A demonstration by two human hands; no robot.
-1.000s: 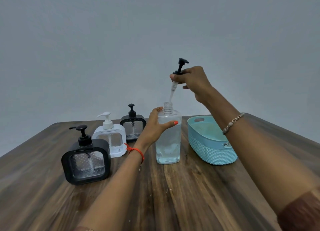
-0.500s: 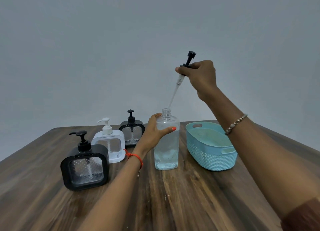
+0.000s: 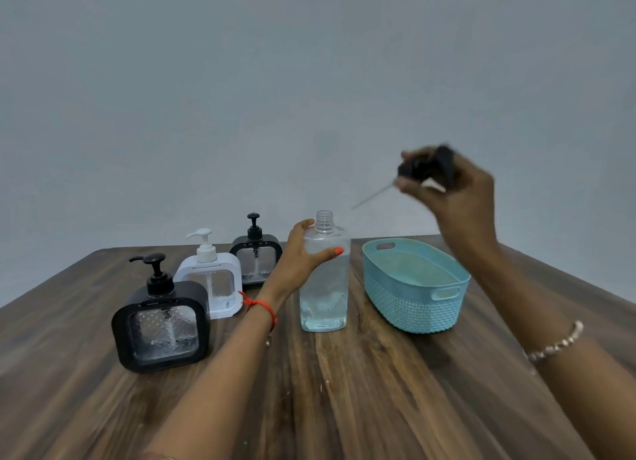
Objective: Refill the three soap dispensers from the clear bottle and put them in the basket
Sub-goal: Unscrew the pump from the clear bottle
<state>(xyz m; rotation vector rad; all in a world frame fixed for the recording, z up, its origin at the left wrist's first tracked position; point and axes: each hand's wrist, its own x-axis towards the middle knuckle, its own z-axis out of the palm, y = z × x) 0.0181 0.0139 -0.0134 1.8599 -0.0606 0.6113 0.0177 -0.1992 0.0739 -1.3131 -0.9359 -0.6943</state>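
The clear bottle point(image 3: 323, 297) stands upright mid-table with its neck uncapped and liquid inside. My left hand point(image 3: 298, 257) grips its shoulder. My right hand point(image 3: 451, 191) is raised to the right of the bottle and holds the black pump head point(image 3: 426, 167), blurred, with its thin tube slanting down-left, clear of the neck. Three dispensers stand to the left with pumps on: a black one point(image 3: 161, 325) nearest, a white one point(image 3: 213, 284) behind it, and a second black one point(image 3: 256, 261) furthest back. The teal basket point(image 3: 416, 304) sits right of the bottle with nothing in it.
A dark wooden table point(image 3: 344, 390) carries everything, with bare wood in front of the objects. Its far edge runs just behind the dispensers and basket. A plain grey wall fills the background.
My right hand has drawn the pump tube fully out of the bottle neck and swung it right and downward, tilting the pump. My left hand stays on the bottle.
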